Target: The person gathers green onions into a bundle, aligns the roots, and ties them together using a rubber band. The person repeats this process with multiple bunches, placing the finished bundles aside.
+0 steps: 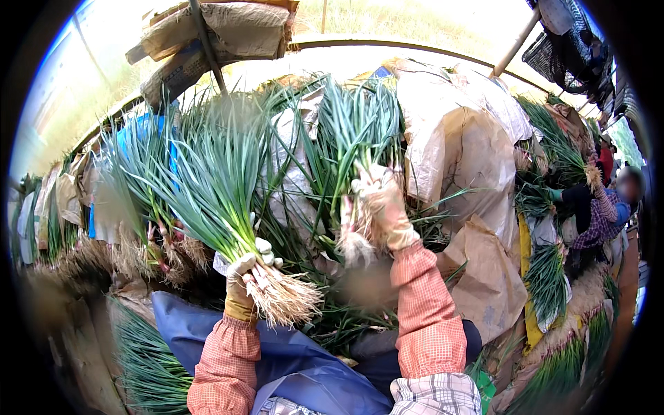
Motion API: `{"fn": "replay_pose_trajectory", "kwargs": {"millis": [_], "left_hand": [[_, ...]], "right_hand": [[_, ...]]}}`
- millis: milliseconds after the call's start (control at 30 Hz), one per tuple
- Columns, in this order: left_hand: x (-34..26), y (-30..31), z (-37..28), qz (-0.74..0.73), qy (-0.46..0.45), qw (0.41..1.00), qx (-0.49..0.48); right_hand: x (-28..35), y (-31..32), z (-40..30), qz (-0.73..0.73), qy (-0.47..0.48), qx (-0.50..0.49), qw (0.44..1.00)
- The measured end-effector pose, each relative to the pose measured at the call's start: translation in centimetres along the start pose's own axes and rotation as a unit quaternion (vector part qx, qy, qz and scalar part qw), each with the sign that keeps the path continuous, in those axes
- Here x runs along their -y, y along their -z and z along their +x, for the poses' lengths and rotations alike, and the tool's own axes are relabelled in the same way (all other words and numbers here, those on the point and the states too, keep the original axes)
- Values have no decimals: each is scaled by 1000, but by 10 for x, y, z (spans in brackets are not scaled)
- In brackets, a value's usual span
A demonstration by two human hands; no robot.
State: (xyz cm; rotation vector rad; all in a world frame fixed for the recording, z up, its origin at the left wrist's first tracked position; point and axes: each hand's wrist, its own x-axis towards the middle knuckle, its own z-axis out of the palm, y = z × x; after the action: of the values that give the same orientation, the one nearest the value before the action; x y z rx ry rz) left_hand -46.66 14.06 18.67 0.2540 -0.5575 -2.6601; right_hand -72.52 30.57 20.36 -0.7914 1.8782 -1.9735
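Observation:
My left hand (249, 270), in a pale glove with an orange checked sleeve, is closed around a bunch of long green onion plants (212, 181). Their pale stems and tan roots stick out past my fingers at the lower right, and the leaves fan to the upper left. My right hand (381, 207), gloved too, reaches up to a second bunch of green onion plants (360, 119) at the centre of the heap. Its fingers are around some of the stems. White roots (355, 249) hang beside and below that hand.
White woven sacks (461, 124) and brown paper (482, 280) lie right of the heap. More onion plants (150, 358) lie at lower left, beside a blue apron (311, 358). A co-worker (604, 218) is at the far right. A pole (207, 46) rises at the top left.

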Motion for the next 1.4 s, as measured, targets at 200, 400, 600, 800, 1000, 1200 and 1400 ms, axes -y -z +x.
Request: {"fn": "replay_pose_trajectory", "kwargs": {"millis": [200,400,600,800,1000,1200,1400], "left_hand": [[3,-16,6,59,16,998,-6],[-3,-16,-15,20,42,999,12],[7,-19,-28,44,74,996,-25],[16,11,-38,113,134,984,-22],[20,8,-51,-63,183,981,2],[17,22,-64,29,136,990,3],[21,22,-70,-14,160,987,-23]], "right_hand": [[-53,-32,-52,123,-303,54,944],[-17,-12,-65,-289,-71,-4,955],[27,-56,-119,1,13,-52,999],[0,-84,-170,-335,76,342,874],[-26,-88,-115,285,-358,192,868],[-18,-129,-130,271,-327,91,901],[-20,-94,-148,358,-201,-62,910]]}}
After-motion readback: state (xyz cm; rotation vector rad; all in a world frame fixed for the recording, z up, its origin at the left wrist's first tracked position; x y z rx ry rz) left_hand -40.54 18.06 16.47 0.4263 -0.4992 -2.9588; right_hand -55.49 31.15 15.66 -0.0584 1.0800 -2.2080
